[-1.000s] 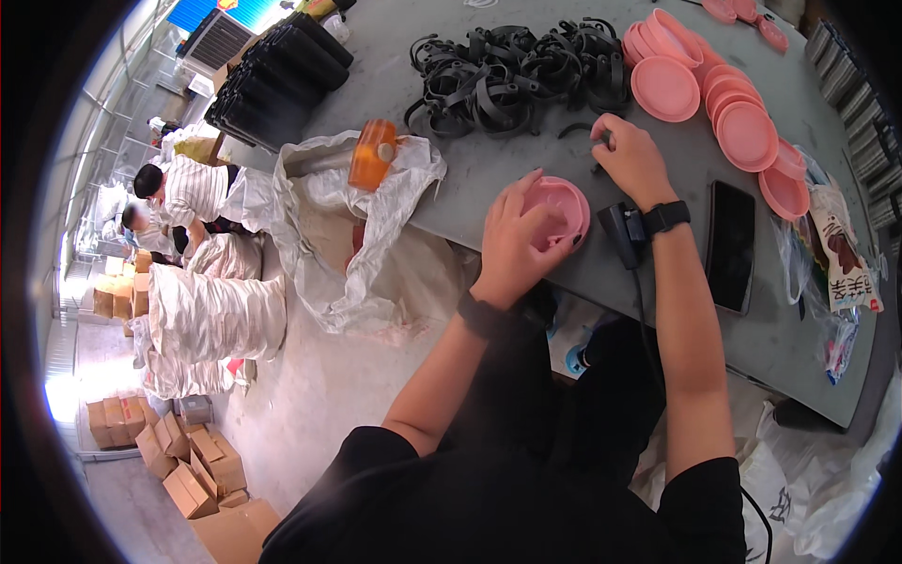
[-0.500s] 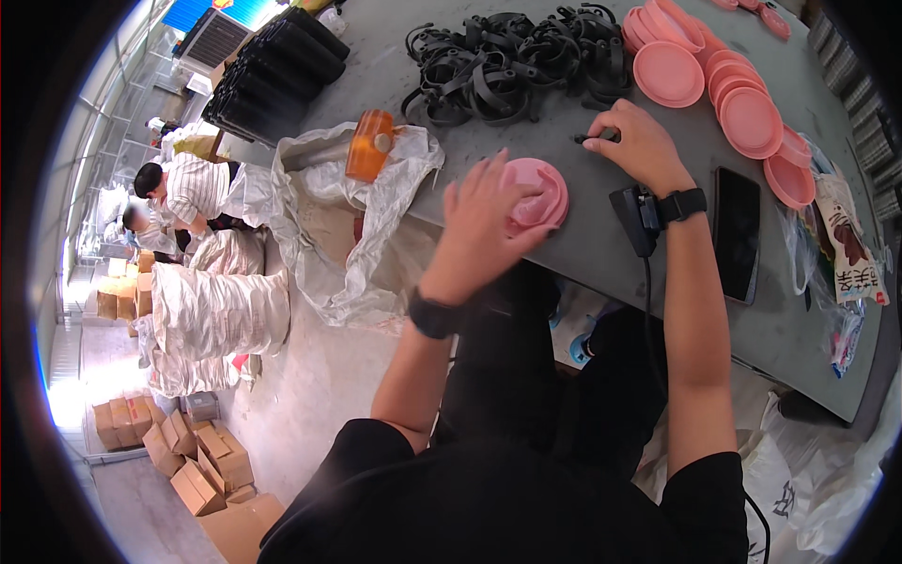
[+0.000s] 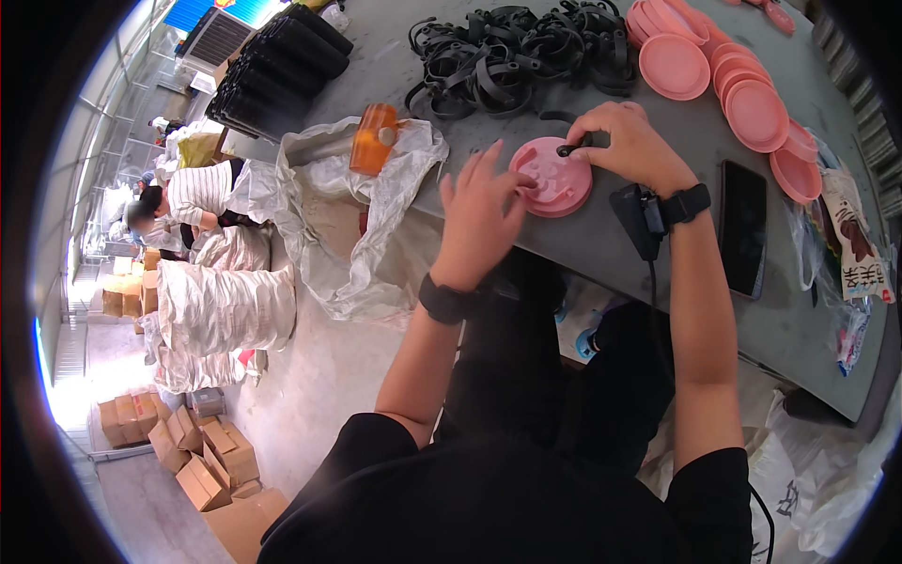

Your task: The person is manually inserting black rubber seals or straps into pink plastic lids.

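Observation:
A round pink plastic disc (image 3: 554,195) with raised shapes on its face lies near the table's front edge. My left hand (image 3: 481,221) holds its left rim between thumb and a finger, the other fingers spread upward. At the disc's upper right, my right hand (image 3: 631,143) is closed on a black strap (image 3: 558,117), whose end is pressed near the rim. A tangled heap of black straps (image 3: 512,58) lies beyond both hands. Overlapping pink discs (image 3: 757,115) run down the right side of the table.
A black phone (image 3: 742,230) and a plastic snack bag (image 3: 857,244) lie on the right. A white woven sack (image 3: 329,273), with an orange container (image 3: 374,139) on it, hangs at the table's left edge. Black rolls (image 3: 272,80) stand behind. Cartons (image 3: 216,461) and a co-worker (image 3: 202,193) are at left.
The right hand has come left and nearer, bringing the black strap onto the disc. My left hand has shifted from covering the disc to its left rim, and the disc has moved slightly right and away.

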Demonstrator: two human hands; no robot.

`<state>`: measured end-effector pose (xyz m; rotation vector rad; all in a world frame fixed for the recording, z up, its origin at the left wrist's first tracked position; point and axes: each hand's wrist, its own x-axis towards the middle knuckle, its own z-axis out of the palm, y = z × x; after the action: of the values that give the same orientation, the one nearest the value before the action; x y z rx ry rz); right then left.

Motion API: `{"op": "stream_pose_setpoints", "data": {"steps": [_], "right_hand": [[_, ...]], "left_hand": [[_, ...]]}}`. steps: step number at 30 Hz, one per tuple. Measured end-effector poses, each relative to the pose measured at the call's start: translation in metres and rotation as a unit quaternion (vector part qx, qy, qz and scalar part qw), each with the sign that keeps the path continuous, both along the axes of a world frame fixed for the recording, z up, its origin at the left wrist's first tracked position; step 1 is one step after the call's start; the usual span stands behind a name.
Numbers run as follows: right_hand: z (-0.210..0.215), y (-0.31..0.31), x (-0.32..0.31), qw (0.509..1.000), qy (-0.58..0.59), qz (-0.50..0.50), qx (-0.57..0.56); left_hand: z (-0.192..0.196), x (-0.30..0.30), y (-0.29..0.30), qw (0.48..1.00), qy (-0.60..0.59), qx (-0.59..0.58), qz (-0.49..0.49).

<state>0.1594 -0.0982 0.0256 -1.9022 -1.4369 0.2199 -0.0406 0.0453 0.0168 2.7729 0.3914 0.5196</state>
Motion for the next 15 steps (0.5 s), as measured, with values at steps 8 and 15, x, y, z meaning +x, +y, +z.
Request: {"op": "stream_pose_setpoints", "data": {"steps": [8,15], "right_hand": [[0.008,-0.001,-0.009,0.998,-0.049,0.001,0.024],[0.012,-0.024,-0.04,0.996,-0.083,0.039,-0.018]], "left_hand": [[-0.029,0.017,-0.017,0.976,-0.138,-0.151,-0.073],[-0.032,0.02,0.005,0.953,-0.119,-0.241,-0.139]]}}
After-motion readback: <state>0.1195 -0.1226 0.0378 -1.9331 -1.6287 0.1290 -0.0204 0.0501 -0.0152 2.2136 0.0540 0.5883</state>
